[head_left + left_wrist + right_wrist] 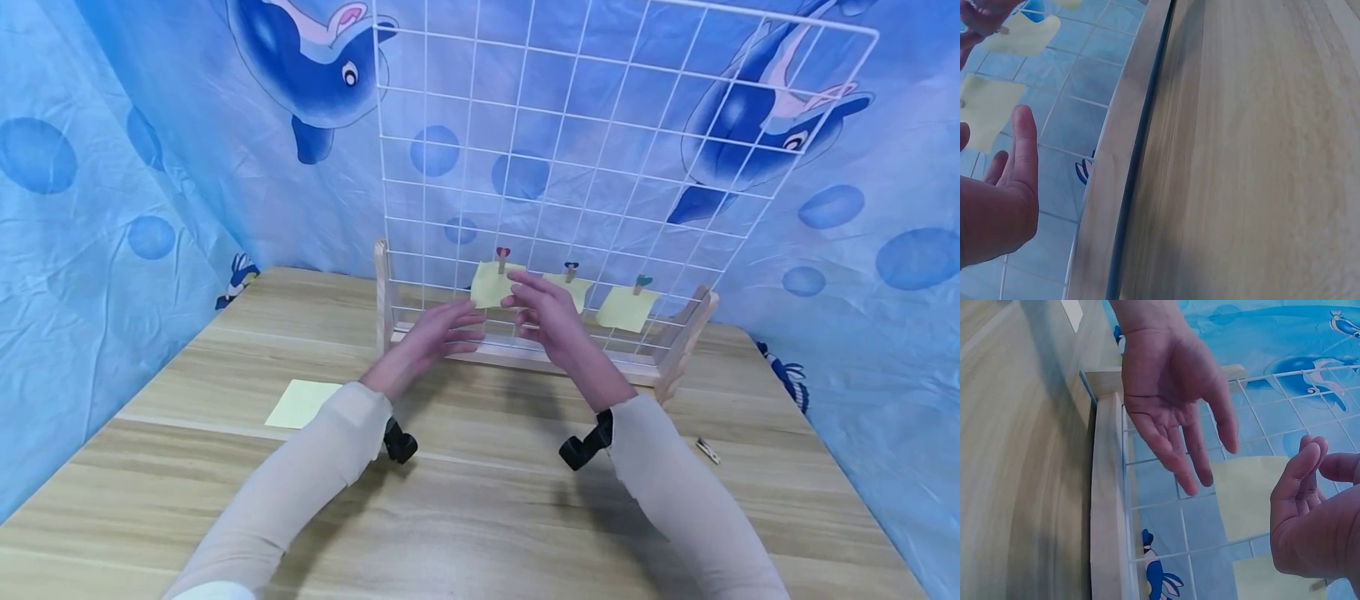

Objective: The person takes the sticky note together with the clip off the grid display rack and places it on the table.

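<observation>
Three pale yellow paper notes hang in a row on a white wire grid (585,158). The left note (487,285) hangs from a clothespin with a red heart (502,255). A blue-heart clothespin (572,270) holds the middle note (579,292), and a green-heart clothespin (642,284) the right note (627,310). My left hand (442,333) is in front of the grid, below the left note, fingers extended and holding nothing. My right hand (546,315), fingers loosely bent, partly hides the left and middle notes. I see nothing in its grasp; contact with the left note is unclear.
A wooden base (487,354) carries the grid. Another yellow note (300,403) lies flat on the wooden table (465,517), partly behind my left sleeve. A small clothespin (707,451) lies to the right of my right forearm. A blue dolphin-print cloth (195,167) surrounds the table.
</observation>
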`<state>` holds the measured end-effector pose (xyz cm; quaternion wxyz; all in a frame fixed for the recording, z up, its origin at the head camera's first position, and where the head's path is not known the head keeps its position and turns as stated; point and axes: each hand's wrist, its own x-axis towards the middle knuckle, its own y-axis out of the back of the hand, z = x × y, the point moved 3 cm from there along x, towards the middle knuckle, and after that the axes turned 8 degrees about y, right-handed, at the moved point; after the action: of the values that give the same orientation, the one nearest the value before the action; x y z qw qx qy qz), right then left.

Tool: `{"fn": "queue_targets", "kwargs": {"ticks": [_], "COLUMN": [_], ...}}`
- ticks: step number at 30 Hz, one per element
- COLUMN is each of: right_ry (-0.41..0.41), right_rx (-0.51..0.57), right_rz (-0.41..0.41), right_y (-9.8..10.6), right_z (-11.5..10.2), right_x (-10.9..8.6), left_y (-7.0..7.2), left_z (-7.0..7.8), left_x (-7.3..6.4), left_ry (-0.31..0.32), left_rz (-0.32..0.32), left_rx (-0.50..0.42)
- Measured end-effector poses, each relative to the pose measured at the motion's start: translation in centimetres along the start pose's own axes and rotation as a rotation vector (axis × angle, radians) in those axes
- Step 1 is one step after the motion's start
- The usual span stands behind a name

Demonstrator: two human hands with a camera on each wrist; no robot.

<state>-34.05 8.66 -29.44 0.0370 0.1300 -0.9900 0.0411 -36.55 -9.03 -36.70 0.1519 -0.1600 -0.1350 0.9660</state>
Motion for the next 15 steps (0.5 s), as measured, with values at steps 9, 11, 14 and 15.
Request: {"fn": "queue_targets", "kwargs": {"ticks": [9, 11, 14, 15], "right_ry": [0.022, 0.026, 0.031, 0.035], "right_rx": [0.017, 0.025, 0.017, 0.009], "right_rz": [0.01, 0.015, 0.013, 0.009], "right_y": [-0.8, -0.9, -1.1, -1.2], "right_z": [-0.6, -0.6, -0.6, -0.6], "right_x": [1.1, 1.4, 1.9, 2.1], "left_y": [-0.8, -0.9, -1.1, -1.2], "left_z": [0.2, 0.3, 0.4, 0.5], "left_x": [0.0, 0.1, 0.1, 0.1], "left_ry": [0.023, 0.017, 0.004, -0.001], "left_rz": [-0.029, -0.035, -0.058, -0.066], "left_rx": [-0.03, -0.041, -0.065, -0.081]}}
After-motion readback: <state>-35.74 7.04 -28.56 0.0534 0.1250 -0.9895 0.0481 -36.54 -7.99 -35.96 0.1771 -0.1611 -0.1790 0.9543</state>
